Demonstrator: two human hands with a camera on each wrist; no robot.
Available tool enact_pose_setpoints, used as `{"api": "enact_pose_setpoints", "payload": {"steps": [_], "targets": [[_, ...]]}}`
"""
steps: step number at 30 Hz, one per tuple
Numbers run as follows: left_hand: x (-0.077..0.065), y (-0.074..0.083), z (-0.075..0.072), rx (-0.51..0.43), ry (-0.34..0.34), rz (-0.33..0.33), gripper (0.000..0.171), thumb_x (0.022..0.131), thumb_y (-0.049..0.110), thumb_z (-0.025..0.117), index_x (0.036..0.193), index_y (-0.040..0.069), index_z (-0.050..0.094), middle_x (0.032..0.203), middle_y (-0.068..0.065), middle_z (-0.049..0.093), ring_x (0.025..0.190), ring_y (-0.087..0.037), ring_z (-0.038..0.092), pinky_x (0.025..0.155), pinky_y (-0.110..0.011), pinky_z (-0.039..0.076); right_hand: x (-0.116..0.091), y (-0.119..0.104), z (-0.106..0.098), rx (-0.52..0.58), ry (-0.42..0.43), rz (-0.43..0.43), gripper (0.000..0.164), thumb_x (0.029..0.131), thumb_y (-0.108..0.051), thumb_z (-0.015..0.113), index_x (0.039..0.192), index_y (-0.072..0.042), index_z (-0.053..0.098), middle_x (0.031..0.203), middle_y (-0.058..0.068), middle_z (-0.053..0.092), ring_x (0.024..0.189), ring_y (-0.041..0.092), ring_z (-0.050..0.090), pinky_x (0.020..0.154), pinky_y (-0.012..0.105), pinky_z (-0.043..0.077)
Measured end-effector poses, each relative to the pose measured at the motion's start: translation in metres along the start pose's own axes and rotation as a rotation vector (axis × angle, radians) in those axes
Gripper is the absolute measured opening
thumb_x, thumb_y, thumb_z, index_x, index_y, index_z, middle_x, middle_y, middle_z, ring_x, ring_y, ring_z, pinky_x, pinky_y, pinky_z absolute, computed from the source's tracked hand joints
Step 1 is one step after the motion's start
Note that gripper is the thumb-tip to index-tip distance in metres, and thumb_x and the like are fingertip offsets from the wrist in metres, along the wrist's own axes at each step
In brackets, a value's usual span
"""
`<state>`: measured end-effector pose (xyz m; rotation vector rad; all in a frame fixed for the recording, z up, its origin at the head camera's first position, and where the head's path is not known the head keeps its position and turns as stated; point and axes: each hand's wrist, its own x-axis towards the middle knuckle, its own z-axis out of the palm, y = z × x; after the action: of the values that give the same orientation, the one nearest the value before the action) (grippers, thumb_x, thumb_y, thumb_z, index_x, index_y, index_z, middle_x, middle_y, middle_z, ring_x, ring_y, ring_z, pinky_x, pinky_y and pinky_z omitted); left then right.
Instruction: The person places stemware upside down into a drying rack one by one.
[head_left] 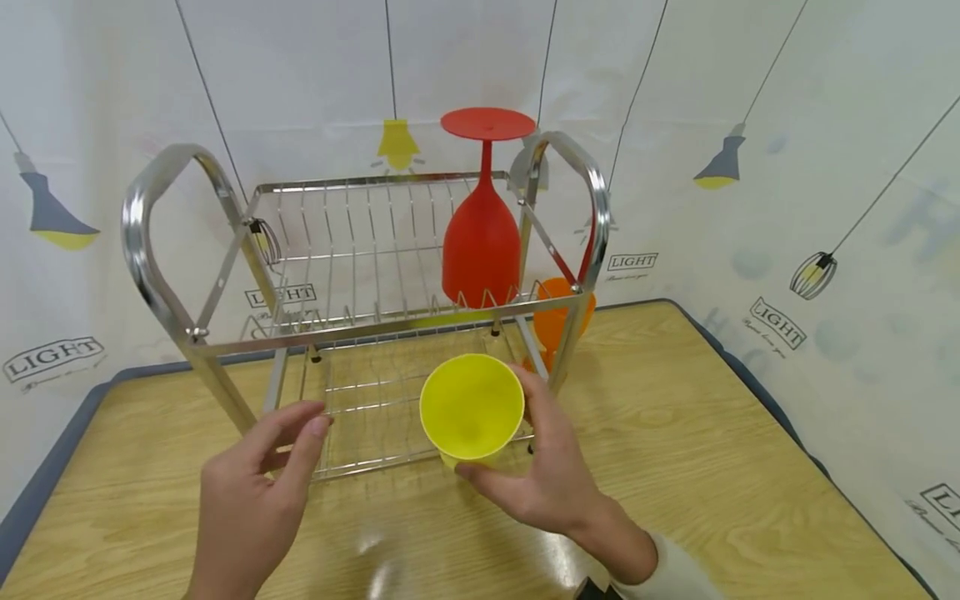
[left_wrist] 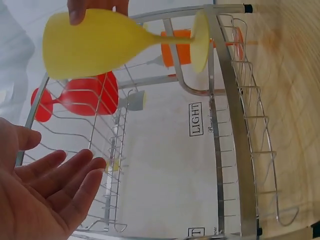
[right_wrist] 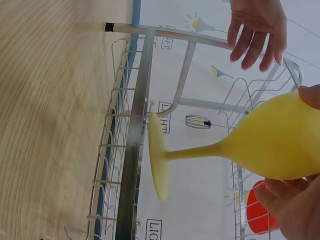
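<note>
My right hand (head_left: 551, 479) grips a yellow wine goblet (head_left: 472, 408) round its bowl, mouth up, in front of the rack. Its stem and round foot show in the right wrist view, where the goblet (right_wrist: 270, 137) lies across the frame. My left hand (head_left: 258, 492) is held apart from it at the rack's front left, fingers loosely bent and nothing in them. On the upper tier of the metal dish rack (head_left: 375, 325), at the right end, a red goblet (head_left: 483, 242) stands upside down, foot up.
An orange goblet (head_left: 555, 312) stands on the wooden table (head_left: 712, 467) behind the rack's right side, partly hidden by the frame. The rack's lower wire tier (head_left: 375, 400) lies low over the table. A printed backdrop (head_left: 825, 167) hangs behind and to the sides.
</note>
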<state>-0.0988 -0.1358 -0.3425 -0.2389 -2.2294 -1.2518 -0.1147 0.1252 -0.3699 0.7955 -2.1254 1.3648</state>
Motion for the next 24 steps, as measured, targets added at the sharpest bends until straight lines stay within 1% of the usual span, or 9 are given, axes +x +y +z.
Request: {"api": "enact_pose_setpoints", "payload": {"steps": [2,5,8,10,14,16,18,20,24], "targets": [[0.000,0.000,0.004,-0.020,-0.050,-0.033,0.016,0.092,0.010,0.067,0.106,0.013,0.074,0.093,-0.002,0.075,0.080,0.008,0.065,0.065,-0.007,0.054,0.001,-0.001,0.003,-0.023,-0.017,-0.013,0.089,0.069,-0.022,0.087,0.142,-0.006,0.039,0.134,0.009,0.053,0.112,0.025,0.057,0.095,0.040,0.053],[0.000,-0.001,0.008,-0.027,-0.125,-0.106,0.019,0.095,0.018,0.065,0.111,0.015,0.072,0.096,-0.001,0.075,0.083,0.006,0.066,0.066,-0.009,0.054,0.002,-0.002,0.006,-0.038,-0.041,-0.048,0.090,0.069,-0.021,0.087,0.142,-0.005,0.038,0.135,0.010,0.054,0.116,0.026,0.056,0.101,0.043,0.050],[0.001,-0.001,0.011,-0.036,-0.221,-0.194,0.025,0.097,0.027,0.061,0.117,0.016,0.070,0.100,0.000,0.074,0.087,0.002,0.066,0.069,-0.012,0.055,0.004,-0.002,0.009,-0.038,-0.060,-0.116,0.090,0.068,-0.019,0.087,0.141,-0.001,0.037,0.137,0.013,0.052,0.119,0.028,0.055,0.104,0.045,0.048],[0.003,-0.001,0.013,-0.056,-0.284,-0.242,0.030,0.098,0.033,0.057,0.120,0.015,0.068,0.102,-0.002,0.074,0.087,-0.005,0.068,0.071,-0.015,0.056,0.005,-0.002,0.010,-0.046,-0.074,-0.158,0.092,0.067,-0.016,0.088,0.141,0.001,0.037,0.139,0.014,0.050,0.123,0.029,0.053,0.106,0.046,0.046],[0.006,-0.002,0.018,-0.152,-0.405,-0.337,0.041,0.100,0.040,0.051,0.124,0.009,0.065,0.111,-0.010,0.071,0.092,-0.016,0.070,0.073,-0.024,0.061,0.007,-0.002,0.013,-0.087,-0.127,-0.207,0.095,0.065,-0.011,0.088,0.143,0.002,0.034,0.142,0.016,0.046,0.130,0.030,0.048,0.110,0.045,0.043],[0.006,-0.002,0.021,-0.210,-0.458,-0.386,0.046,0.101,0.042,0.048,0.126,0.006,0.063,0.117,-0.015,0.068,0.095,-0.023,0.071,0.071,-0.028,0.062,0.007,-0.001,0.014,-0.104,-0.150,-0.232,0.096,0.064,-0.010,0.087,0.143,0.003,0.033,0.143,0.017,0.045,0.131,0.030,0.046,0.111,0.045,0.042],[0.006,-0.002,0.023,-0.247,-0.508,-0.434,0.050,0.102,0.043,0.046,0.126,0.003,0.063,0.119,-0.018,0.067,0.096,-0.026,0.070,0.069,-0.030,0.062,0.007,0.001,0.016,-0.110,-0.166,-0.264,0.096,0.065,-0.010,0.087,0.143,0.004,0.033,0.143,0.018,0.045,0.131,0.031,0.046,0.111,0.044,0.041],[0.007,-0.002,0.025,-0.270,-0.548,-0.468,0.052,0.102,0.044,0.044,0.123,0.001,0.064,0.118,-0.017,0.067,0.096,-0.027,0.070,0.068,-0.032,0.063,0.007,0.003,0.017,-0.115,-0.169,-0.313,0.093,0.065,-0.010,0.087,0.141,0.005,0.034,0.142,0.020,0.045,0.131,0.032,0.046,0.112,0.044,0.041],[0.008,-0.004,0.026,-0.351,-0.641,-0.499,0.056,0.104,0.045,0.036,0.117,-0.002,0.066,0.109,-0.015,0.070,0.095,-0.025,0.071,0.068,-0.036,0.063,0.006,0.007,0.019,-0.120,-0.185,-0.380,0.091,0.067,-0.012,0.087,0.139,0.005,0.034,0.142,0.021,0.044,0.131,0.034,0.046,0.112,0.045,0.040]]}}
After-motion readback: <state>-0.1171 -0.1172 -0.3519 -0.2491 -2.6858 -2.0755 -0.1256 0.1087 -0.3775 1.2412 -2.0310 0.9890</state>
